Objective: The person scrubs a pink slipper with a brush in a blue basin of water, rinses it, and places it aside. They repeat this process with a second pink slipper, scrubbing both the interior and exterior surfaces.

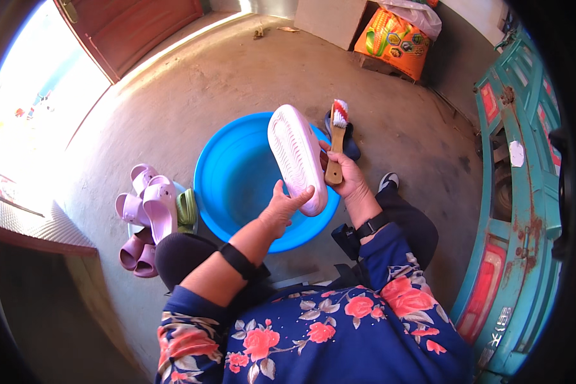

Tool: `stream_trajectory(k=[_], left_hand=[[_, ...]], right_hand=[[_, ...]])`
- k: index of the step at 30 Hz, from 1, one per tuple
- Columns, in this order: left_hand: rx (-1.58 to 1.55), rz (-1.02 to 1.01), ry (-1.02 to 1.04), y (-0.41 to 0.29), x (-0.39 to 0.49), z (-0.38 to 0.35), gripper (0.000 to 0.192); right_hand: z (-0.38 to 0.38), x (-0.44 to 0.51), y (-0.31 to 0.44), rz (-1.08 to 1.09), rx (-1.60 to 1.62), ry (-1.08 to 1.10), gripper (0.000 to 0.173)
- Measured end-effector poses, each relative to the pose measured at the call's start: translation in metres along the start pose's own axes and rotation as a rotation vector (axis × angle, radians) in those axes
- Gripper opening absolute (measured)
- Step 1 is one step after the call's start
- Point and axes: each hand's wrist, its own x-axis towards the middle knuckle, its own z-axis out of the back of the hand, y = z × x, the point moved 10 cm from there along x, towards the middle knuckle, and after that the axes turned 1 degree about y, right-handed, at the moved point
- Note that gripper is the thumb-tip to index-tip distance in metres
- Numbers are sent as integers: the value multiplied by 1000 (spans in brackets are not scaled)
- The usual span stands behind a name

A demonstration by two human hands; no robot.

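Note:
A pale pink slide slipper is tilted up over a blue plastic basin, its ridged sole facing me. My left hand grips it at the lower end, thumb across the sole. In my right hand is a wooden-handled scrubbing brush, held upright with its red and white bristles on top. Some right-hand fingers reach behind the slipper's edge; whether they also hold it is hidden. The visible inside of the basin shows only blue plastic.
Left of the basin, lilac slippers and a green slipper are piled on a pale container, with maroon slippers beside it. Dark slippers lie beyond the brush. A rusty teal vehicle body stands right; an orange sack sits behind.

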Motion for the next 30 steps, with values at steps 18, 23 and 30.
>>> stream_trajectory(k=[18, 23, 30], left_hand=[[-1098, -28, 356, 67, 59, 23, 66], [-1192, 57, 100, 110, 96, 49, 62], [-1424, 103, 69, 127, 121, 44, 55]], right_hand=[[53, -64, -51, -141, -506, -483, 22], [65, -77, -52, -244, -914, -583, 38], [38, -75, -67, -268, -1172, -448, 62]])
